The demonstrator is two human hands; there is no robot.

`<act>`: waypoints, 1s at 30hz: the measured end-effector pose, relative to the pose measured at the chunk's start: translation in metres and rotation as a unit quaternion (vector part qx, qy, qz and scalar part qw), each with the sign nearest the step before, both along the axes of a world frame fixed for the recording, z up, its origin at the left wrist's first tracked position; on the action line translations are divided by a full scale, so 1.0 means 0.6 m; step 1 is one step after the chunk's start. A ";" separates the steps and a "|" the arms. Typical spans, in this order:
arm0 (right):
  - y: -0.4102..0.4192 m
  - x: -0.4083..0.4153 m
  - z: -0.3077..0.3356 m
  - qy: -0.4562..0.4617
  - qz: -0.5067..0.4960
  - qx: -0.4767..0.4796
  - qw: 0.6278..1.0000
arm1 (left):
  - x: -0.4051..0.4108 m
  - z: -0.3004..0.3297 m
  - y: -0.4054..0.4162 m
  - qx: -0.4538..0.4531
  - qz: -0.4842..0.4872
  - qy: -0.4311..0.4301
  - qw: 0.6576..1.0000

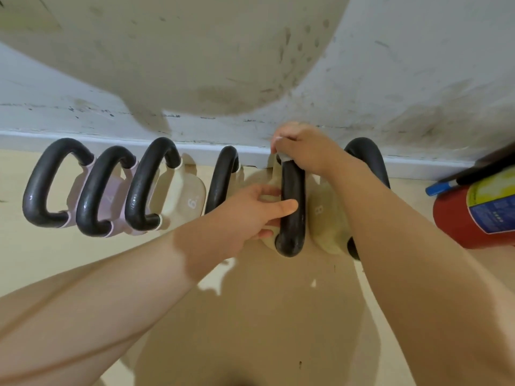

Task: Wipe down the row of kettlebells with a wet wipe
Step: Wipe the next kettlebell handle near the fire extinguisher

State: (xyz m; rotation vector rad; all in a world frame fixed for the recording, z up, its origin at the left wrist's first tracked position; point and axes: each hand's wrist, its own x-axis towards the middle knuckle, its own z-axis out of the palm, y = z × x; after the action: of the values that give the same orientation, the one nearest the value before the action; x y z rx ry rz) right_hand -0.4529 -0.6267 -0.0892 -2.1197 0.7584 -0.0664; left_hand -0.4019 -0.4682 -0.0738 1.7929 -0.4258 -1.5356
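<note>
Several kettlebells with black handles stand in a row on the floor along the wall. The two at the left (pixel 55 185) are pink, the third (pixel 184 196) is beige and marked 6. My left hand (pixel 250 215) grips the black handle (pixel 292 207) of a beige kettlebell right of the middle, thumb over the bar. My right hand (pixel 303 149) presses a white wet wipe (pixel 284 156) onto the far end of that same handle. Only a small bit of the wipe shows. The last kettlebell (pixel 328 218), marked 8, stands partly behind my right forearm.
A red fire extinguisher (pixel 473 215) with a yellow and blue label lies on the floor at the right, close to the last kettlebell. A scuffed white wall with a baseboard (pixel 111 137) runs right behind the row. Beige floor (pixel 264 316) lies in front.
</note>
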 end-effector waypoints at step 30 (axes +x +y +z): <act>0.117 -0.017 0.009 -0.014 -0.297 0.147 0.943 | 0.015 -0.002 0.002 -0.016 0.017 0.005 1.000</act>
State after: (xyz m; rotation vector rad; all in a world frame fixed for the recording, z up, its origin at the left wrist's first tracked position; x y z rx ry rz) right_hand -0.4631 -0.5565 -0.0836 -1.5482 1.2841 -0.2887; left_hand -0.3927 -0.4673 -0.0749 1.7580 -0.4102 -1.5057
